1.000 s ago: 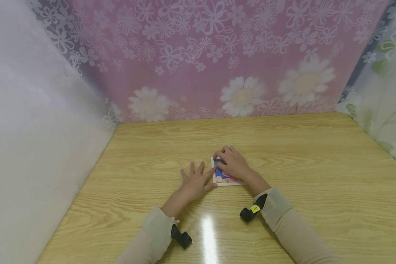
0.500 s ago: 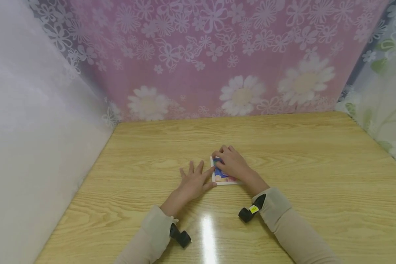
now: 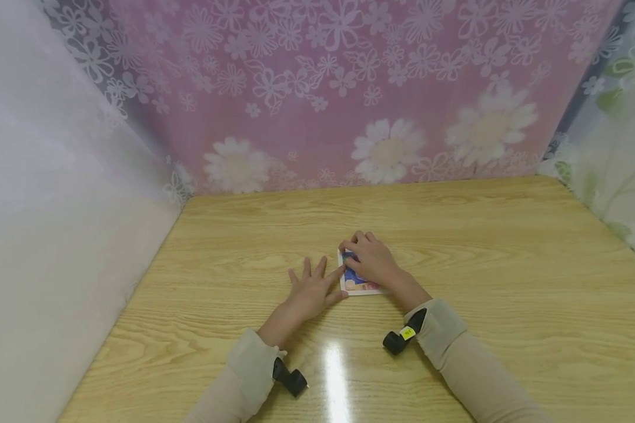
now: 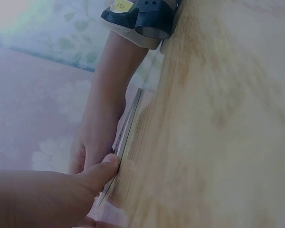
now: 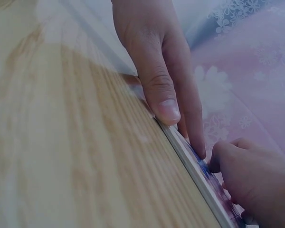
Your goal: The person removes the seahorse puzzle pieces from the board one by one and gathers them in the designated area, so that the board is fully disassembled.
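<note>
A small flat picture board [image 3: 360, 286] lies on the wooden table, with a white border and a blue, pink and yellow print. Its thin pale edge shows in the right wrist view. My left hand [image 3: 309, 294] has its fingers spread on the table, with index finger and thumb touching the board's left border; its thumb rests on the edge in the left wrist view. My right hand [image 3: 374, 261] covers the board's upper right part, its fingers bent around the far edge and its thumb on the print. That hand hides much of the picture.
The wooden table [image 3: 233, 235] reaches back to a pink flowered curtain [image 3: 307, 147]. A pale wall covering [image 3: 74, 205] runs along the left side, another with green leaves [image 3: 621, 147] along the right. Black cameras [image 3: 291, 379] are strapped to both wrists.
Hardly anything differs. Both hands stay at the board in nearly the same pose, and the view shifts very slightly.
</note>
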`<control>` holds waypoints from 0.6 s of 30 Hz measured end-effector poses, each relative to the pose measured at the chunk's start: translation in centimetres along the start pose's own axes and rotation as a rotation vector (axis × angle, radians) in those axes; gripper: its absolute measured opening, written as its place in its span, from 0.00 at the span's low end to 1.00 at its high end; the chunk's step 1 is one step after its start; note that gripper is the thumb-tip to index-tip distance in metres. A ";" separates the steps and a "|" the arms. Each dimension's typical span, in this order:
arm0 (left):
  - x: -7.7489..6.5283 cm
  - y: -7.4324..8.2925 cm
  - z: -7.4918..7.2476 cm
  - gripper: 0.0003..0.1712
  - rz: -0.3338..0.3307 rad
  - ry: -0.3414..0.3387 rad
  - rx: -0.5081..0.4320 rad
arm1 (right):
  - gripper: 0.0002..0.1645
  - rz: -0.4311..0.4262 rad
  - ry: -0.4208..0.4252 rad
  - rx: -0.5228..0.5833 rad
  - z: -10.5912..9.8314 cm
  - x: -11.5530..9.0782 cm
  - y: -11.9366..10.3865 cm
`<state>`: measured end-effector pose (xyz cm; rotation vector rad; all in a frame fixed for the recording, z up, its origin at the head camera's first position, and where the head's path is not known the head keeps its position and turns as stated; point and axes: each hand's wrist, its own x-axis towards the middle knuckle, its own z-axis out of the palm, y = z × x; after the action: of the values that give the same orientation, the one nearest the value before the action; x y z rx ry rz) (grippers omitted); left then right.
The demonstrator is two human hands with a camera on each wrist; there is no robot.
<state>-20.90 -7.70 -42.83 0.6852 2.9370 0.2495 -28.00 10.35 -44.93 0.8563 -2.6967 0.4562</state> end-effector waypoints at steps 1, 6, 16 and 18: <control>0.0 0.0 0.0 0.36 0.003 0.002 0.002 | 0.10 0.004 -0.001 0.002 0.0 0.0 0.0; 0.0 -0.1 0.1 0.36 0.012 0.002 -0.001 | 0.10 0.011 -0.003 0.012 0.0 0.0 0.1; 0.0 0.0 0.0 0.36 0.010 -0.015 -0.002 | 0.10 0.015 0.000 0.030 0.0 0.0 0.0; 0.0 0.0 0.0 0.37 0.007 -0.019 -0.003 | 0.10 0.018 -0.001 0.035 0.1 0.0 0.0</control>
<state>-20.92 -7.73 -42.83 0.6940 2.9160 0.2465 -28.04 10.37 -44.99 0.8422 -2.7067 0.5093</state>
